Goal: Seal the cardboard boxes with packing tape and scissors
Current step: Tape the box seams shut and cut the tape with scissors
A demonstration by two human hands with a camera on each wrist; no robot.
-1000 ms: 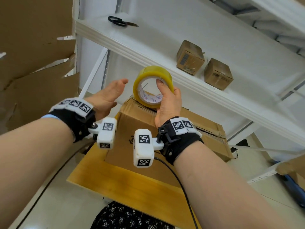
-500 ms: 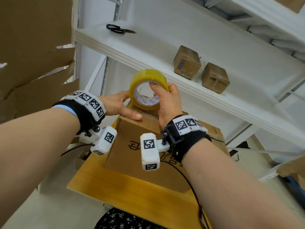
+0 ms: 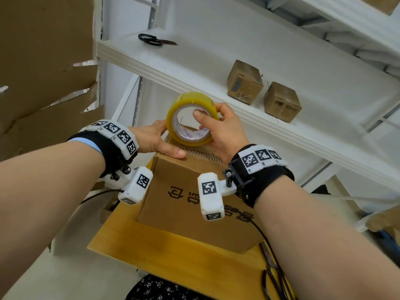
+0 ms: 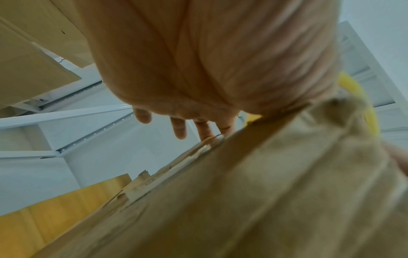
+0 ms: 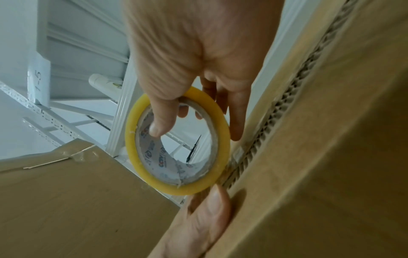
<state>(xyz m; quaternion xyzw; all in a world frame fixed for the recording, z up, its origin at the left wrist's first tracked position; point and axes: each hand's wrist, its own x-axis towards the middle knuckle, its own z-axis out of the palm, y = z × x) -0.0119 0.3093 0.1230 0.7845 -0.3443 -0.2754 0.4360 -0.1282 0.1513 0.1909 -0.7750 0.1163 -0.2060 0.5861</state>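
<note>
Pressing flat on the top edge of the cardboard box [image 3: 194, 204] with the left hand [image 3: 154, 138], fingers straight. Gripping the tape roll [image 3: 191, 119] with the right hand [image 3: 225, 131], thumb through the core, roll touching the box top.

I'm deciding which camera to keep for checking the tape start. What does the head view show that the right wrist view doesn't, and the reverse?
Only the head view shows the scissors on the upper shelf, two small boxes beside them, another pair of scissors on the wooden table, and both wristbands.

Only the right wrist view shows the print inside the roll's core up close, and crumpled tape on a neighbouring carton.

Both show the right hand gripping the tape roll with its thumb through the core, the left hand thumb pressing the cardboard box edge.
</note>
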